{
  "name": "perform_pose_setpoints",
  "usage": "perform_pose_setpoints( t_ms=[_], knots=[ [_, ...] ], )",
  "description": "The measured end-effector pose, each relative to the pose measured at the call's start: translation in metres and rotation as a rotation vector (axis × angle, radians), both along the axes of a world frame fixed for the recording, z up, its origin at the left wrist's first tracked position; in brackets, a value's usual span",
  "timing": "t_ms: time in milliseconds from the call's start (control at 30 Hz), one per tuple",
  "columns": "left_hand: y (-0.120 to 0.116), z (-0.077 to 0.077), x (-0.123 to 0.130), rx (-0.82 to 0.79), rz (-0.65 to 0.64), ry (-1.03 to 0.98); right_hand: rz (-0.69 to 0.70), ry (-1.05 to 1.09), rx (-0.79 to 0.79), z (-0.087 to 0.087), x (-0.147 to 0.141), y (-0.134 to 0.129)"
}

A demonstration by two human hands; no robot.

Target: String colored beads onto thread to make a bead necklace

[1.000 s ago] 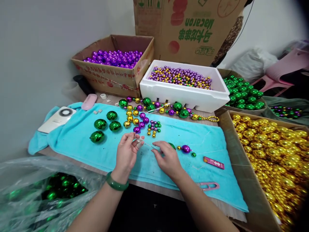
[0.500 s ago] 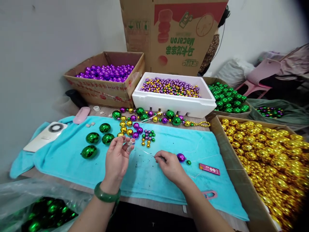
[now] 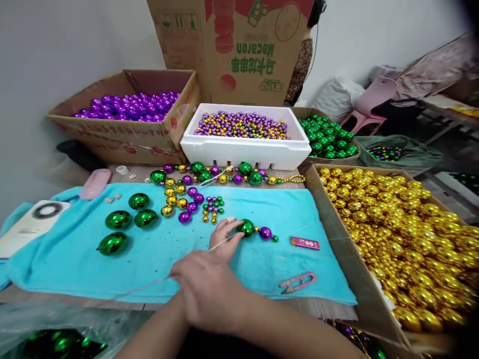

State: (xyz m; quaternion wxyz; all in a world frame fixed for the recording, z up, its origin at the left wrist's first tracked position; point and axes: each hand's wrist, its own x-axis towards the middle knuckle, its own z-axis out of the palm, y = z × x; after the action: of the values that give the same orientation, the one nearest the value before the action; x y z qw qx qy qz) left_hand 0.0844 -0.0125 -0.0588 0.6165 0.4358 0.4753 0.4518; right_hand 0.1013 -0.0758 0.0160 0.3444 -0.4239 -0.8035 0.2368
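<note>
My left hand (image 3: 225, 238) reaches to the right, thumb and fingertips closed on a large green ball (image 3: 246, 228). On the same strand, right of that ball, are a tiny gold bead (image 3: 257, 230), a purple ball (image 3: 265, 233) and a small green bead (image 3: 275, 239). My right hand (image 3: 207, 286) crosses over my left wrist, fingers pinched on the thin string (image 3: 220, 244). From the green ball the string runs through my right hand and trails off lower left. Loose purple balls (image 3: 192, 207), gold balls (image 3: 171, 200) and small beads (image 3: 213, 208) lie beyond my hands.
Large green balls (image 3: 118, 219) rest on the turquoise towel (image 3: 149, 269). A finished-looking bead strand (image 3: 224, 178) lies behind. Thread snips (image 3: 298, 282) and a pink packet (image 3: 305, 243) are at right. Around stand a foam box (image 3: 243, 149) and a carton of gold balls (image 3: 337, 249).
My left hand has moved right to the green ball. My right hand has drawn the string leftward across my left wrist. The view has shifted, showing the strand and snips more fully.
</note>
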Motion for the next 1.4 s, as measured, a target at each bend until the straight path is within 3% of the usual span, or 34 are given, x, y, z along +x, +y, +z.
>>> perform_pose_setpoints(
  t_ms=[100, 167, 267, 400, 500, 667, 933, 1033, 1133, 1233, 1300, 1400],
  knots=[
    [0.005, -0.004, 0.004, 0.201, -0.118, 0.280, 0.105, 0.151, 0.030, 0.008, -0.019, -0.013],
    [0.010, -0.007, -0.001, 0.338, -0.216, 0.426, 0.090, 0.320, 0.000, 0.010, -0.018, -0.017],
    [0.025, -0.008, -0.022, 0.574, -0.291, 0.606, -0.053, 0.548, -0.156, 0.006, 0.005, -0.013],
    [0.057, -0.003, -0.055, 0.749, -0.161, 0.913, -0.370, 0.849, -0.478, -0.012, 0.060, -0.006],
    [0.077, 0.001, -0.062, 0.782, -0.171, 1.172, -0.525, 1.005, -0.499, -0.026, 0.094, -0.006],
    [0.085, 0.005, -0.043, 0.727, -0.287, 1.500, -0.607, 1.080, -0.509, -0.041, 0.119, -0.012],
    [0.086, 0.010, -0.023, 0.542, -0.332, 1.598, -0.665, 1.020, -0.519, -0.048, 0.118, -0.012],
    [0.085, 0.013, -0.024, 0.548, -0.242, 1.491, -0.675, 0.984, -0.541, -0.053, 0.120, -0.010],
    [0.078, 0.021, -0.029, 0.496, -0.142, 1.056, -0.742, 0.967, -0.486, -0.058, 0.131, -0.008],
    [0.065, 0.034, -0.040, 0.194, -0.119, 0.399, -0.793, 0.975, -0.440, -0.058, 0.141, -0.006],
    [0.056, 0.042, -0.049, -0.028, -0.106, 0.019, -0.749, 0.917, -0.493, -0.056, 0.142, -0.007],
    [0.047, 0.048, -0.060, -0.207, -0.085, -0.328, -0.682, 0.782, -0.533, -0.059, 0.133, -0.010]
  ],
)
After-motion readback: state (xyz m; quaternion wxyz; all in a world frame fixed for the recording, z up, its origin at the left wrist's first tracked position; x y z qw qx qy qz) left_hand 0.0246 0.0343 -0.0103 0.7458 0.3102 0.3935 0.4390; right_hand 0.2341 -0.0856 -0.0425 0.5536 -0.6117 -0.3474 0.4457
